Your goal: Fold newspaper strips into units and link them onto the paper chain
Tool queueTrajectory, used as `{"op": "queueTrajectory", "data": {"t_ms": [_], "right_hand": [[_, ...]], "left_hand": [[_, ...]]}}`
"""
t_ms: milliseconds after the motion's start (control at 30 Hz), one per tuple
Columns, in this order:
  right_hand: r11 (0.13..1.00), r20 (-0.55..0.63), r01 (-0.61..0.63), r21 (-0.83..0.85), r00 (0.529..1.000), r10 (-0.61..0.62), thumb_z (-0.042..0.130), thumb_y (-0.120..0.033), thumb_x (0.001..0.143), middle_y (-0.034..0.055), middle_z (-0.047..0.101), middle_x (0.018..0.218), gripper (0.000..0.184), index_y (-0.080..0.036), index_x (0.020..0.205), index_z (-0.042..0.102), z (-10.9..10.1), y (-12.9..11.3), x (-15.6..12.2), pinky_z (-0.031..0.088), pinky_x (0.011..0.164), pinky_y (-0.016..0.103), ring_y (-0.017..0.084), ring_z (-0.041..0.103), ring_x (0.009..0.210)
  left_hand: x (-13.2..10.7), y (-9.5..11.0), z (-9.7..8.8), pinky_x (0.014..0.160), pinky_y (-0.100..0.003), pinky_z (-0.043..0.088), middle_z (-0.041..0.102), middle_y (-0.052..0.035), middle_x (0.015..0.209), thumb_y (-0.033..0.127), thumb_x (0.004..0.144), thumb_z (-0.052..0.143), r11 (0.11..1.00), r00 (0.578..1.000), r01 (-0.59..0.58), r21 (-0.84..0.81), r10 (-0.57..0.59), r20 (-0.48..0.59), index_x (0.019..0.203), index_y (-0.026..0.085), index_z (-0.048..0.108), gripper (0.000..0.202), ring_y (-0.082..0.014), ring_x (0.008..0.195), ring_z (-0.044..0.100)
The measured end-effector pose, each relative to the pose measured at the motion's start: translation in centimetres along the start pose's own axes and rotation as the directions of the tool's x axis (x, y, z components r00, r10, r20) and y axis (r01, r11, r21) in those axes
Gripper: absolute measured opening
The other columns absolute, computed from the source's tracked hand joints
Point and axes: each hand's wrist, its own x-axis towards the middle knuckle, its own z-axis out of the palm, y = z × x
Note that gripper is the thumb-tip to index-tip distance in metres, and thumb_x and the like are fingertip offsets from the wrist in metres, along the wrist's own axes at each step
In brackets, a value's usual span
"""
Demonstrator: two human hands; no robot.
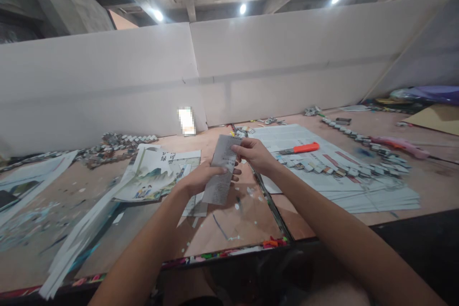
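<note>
Between my hands, above the tabletop, is a strip of printed paper [218, 184], tilted and covered in small text. My left hand [203, 177] grips its lower left side, thumb on top and fingers behind. At the upper right edge my right hand [255, 152] pinches the same strip between thumb and fingers. Below it, more cut paper pieces [196, 205] lie on the table. To the left rests an illustrated booklet [154, 172]. A utility knife [304, 147] with an orange handle lies on newspaper sheets to the right, beside a folded-paper chain [333, 170].
More folded-paper chain [118, 146] is heaped at the back left. A pink glue gun [399, 146] with a cord lies at right. Stacked newspaper sheets [380, 203] cover the right side. A white partition [287, 62] stands behind the table, with a bright pixelated patch near its base.
</note>
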Motion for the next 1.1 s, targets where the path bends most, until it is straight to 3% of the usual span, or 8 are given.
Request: {"op": "queueTrajectory", "data": {"t_ms": [100,233,367,433,533,633,800,1100], "right_hand": [[1.000,0.035,0.021,-0.017,0.999,-0.021,0.067,-0.039,0.074,-0.0014,0.055,0.062,0.024,-0.015,0.076,0.062,-0.1,-0.1,-0.1,0.040,0.053,0.025,0.010,0.049,0.053],[0.990,-0.068,0.041,-0.132,0.996,-0.051,0.067,-0.035,0.074,-0.0043,0.049,0.055,0.021,-0.016,0.081,0.062,0.0,0.1,0.1,0.033,0.046,0.023,0.008,0.043,0.047],[0.998,-0.108,0.007,-0.057,0.994,-0.013,0.065,-0.034,0.076,-0.0078,0.044,0.046,0.024,-0.018,0.093,0.060,0.4,0.1,0.1,0.030,0.043,0.022,0.008,0.039,0.040],[0.996,-0.058,-0.008,0.085,0.998,0.013,0.065,-0.036,0.076,-0.0072,0.046,0.049,0.029,-0.018,0.098,0.059,0.6,-0.2,0.0,0.032,0.045,0.023,0.008,0.041,0.041],[0.959,0.095,-0.048,0.279,0.995,0.022,0.068,-0.036,0.075,-0.0045,0.052,0.059,0.032,-0.019,0.100,0.061,0.5,-0.9,-0.3,0.037,0.050,0.023,0.008,0.045,0.049],[0.938,0.138,-0.082,0.337,0.990,0.037,0.070,-0.034,0.074,-0.0048,0.051,0.060,0.027,-0.019,0.096,0.064,0.5,-1.2,-0.4,0.034,0.049,0.021,0.006,0.043,0.050],[0.957,0.037,-0.034,0.287,0.999,0.024,0.070,-0.038,0.074,-0.0084,0.041,0.050,0.026,-0.021,0.093,0.066,0.8,-0.4,-0.1,0.027,0.044,0.021,0.005,0.035,0.043],[0.992,-0.079,0.036,0.125,0.997,-0.026,0.071,-0.042,0.071,-0.0053,0.046,0.056,0.027,-0.018,0.083,0.066,1.3,-1.0,-0.4,0.029,0.044,0.023,0.006,0.038,0.046]], "left_hand": [[0.0,0.0,0.4,0.084,-0.043,0.050,0.068,-0.0136,0.097,0.011,0.070,0.058,0.999,0.999,0.036,-0.009,-0.036,-0.022,0.110,0.013,0.057,0.040,-0.0245,0.085,0.067],[0.3,-0.3,0.2,0.066,-0.036,0.053,0.067,-0.0113,0.087,0.009,0.067,0.050,0.974,0.986,0.097,0.205,-0.067,-0.150,0.095,0.014,0.058,0.029,-0.0224,0.073,0.066],[0.7,-0.8,-0.2,0.047,-0.024,0.039,0.057,-0.0028,0.063,0.010,0.066,0.044,0.907,0.982,0.014,0.421,0.068,-0.178,0.078,0.016,0.054,0.016,-0.0130,0.051,0.053],[0.8,-0.8,-0.1,0.044,-0.022,0.032,0.048,0.0012,0.058,0.012,0.068,0.043,0.922,0.982,-0.049,0.384,0.114,-0.148,0.079,0.017,0.052,0.014,-0.0092,0.045,0.042],[0.7,-0.4,0.2,0.042,-0.020,0.024,0.037,0.0043,0.058,0.022,0.076,0.041,0.987,0.995,-0.081,0.139,0.088,-0.050,0.085,0.017,0.049,0.012,-0.0070,0.044,0.030],[0.4,0.1,0.5,0.041,-0.019,0.017,0.028,0.0061,0.058,0.039,0.082,0.042,0.997,0.997,-0.075,-0.007,0.075,0.030,0.083,0.017,0.046,0.022,-0.0062,0.045,0.021],[0.1,0.0,1.2,0.044,-0.020,0.019,0.027,0.0063,0.060,0.038,0.080,0.057,0.986,0.997,-0.072,0.151,0.073,-0.004,0.074,0.019,0.038,0.027,-0.0059,0.047,0.022],[0.6,-0.9,2.3,0.042,-0.020,0.021,0.029,0.0073,0.056,0.052,0.088,0.043,0.969,0.996,-0.061,0.238,0.075,-0.048,0.081,0.019,0.044,0.034,-0.0061,0.043,0.025]]}}
